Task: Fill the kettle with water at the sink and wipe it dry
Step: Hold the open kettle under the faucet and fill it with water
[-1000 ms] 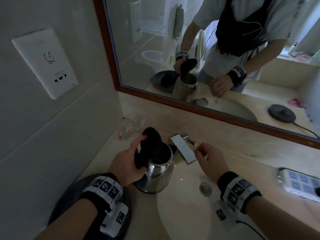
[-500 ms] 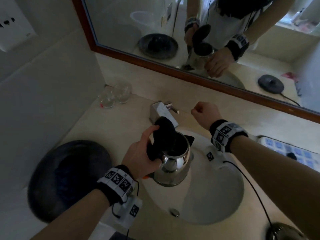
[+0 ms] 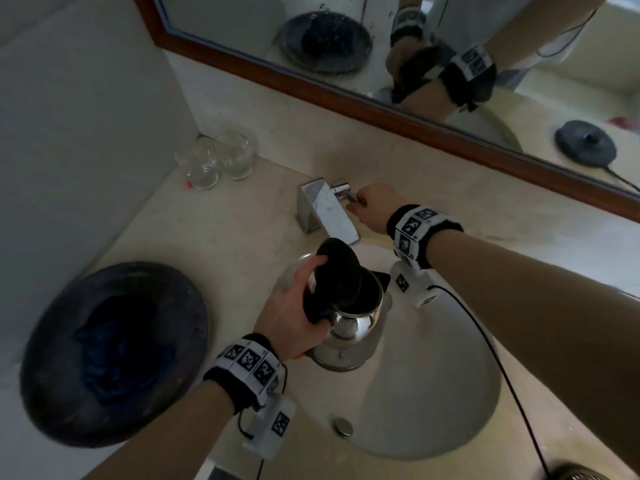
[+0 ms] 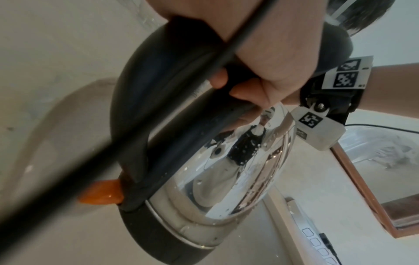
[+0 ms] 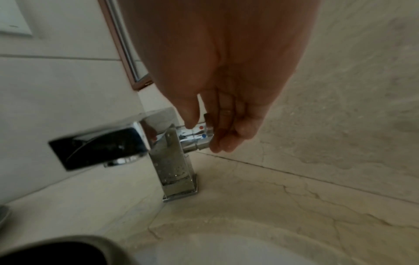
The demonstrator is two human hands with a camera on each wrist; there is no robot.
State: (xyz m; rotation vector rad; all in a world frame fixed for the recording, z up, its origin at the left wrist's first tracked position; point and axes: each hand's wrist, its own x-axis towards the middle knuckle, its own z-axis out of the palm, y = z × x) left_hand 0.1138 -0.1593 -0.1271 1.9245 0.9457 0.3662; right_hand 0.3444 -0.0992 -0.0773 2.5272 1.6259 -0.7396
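A steel kettle [image 3: 351, 325] with its black lid [image 3: 337, 271] flipped up stands over the sink basin [image 3: 436, 382], just below the tip of the chrome faucet [image 3: 325, 211]. My left hand [image 3: 294, 315] grips the kettle's black handle [image 4: 158, 93]; the wet steel body [image 4: 238, 170] and an orange switch [image 4: 102, 194] show beneath it. My right hand [image 3: 372, 206] pinches the faucet handle [image 5: 197, 137] with the thumb [image 5: 190, 114] on top and the fingers [image 5: 226, 136] at its end. No water stream shows at the spout [image 5: 97, 147].
A round black tray [image 3: 52, 358] holding a dark blue cloth [image 3: 121, 341] lies on the counter to the left. Two drinking glasses [image 3: 216, 161] stand in the back corner. The drain [image 3: 343, 426] is near the basin's front. A mirror [image 3: 242, 15] hangs behind, a power strip [image 4: 317, 242] at the right.
The view has tilted down. My left hand carried the kettle into the basin under the spout. My right hand reached the faucet handle and took hold of it.
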